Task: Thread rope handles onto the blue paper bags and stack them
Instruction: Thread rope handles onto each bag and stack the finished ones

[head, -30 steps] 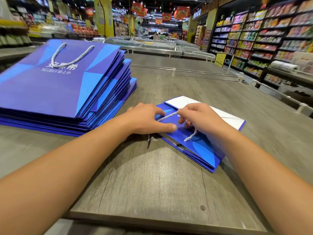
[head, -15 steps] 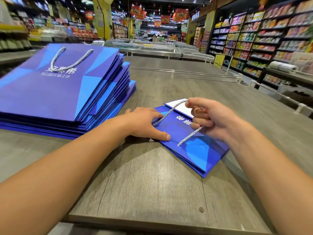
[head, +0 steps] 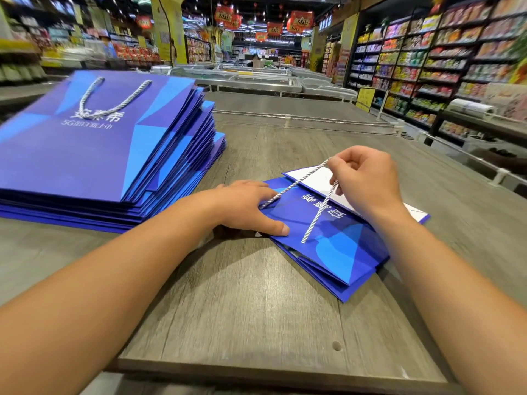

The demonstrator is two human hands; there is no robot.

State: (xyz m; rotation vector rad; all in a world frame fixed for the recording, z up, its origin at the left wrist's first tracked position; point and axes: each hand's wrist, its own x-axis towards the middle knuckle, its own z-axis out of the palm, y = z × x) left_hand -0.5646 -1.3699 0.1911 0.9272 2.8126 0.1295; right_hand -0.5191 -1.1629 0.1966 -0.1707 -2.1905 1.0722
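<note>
A flat blue paper bag (head: 333, 243) lies on the grey wooden table (head: 256, 309), on top of a few more folded bags, with a white inner panel showing at its far end. My left hand (head: 248, 208) presses flat on the bag's near-left corner, fingers straight. My right hand (head: 365, 178) is raised above the bag and pinches a white twisted rope handle (head: 316, 215), whose two strands run down to the bag. A tall stack of blue bags (head: 108, 149) sits at the left, and the top one carries a rope handle (head: 114, 98).
A small round hole (head: 337, 346) marks the tabletop near its front edge. Clear plastic rails (head: 299, 118) run along the far and right sides of the table. Store shelves (head: 445, 58) full of goods line the right; freezer cases stand behind.
My right hand has lifted up and away from the bag, drawing the rope taut into a raised loop. My left hand has stayed pressed on the bag.
</note>
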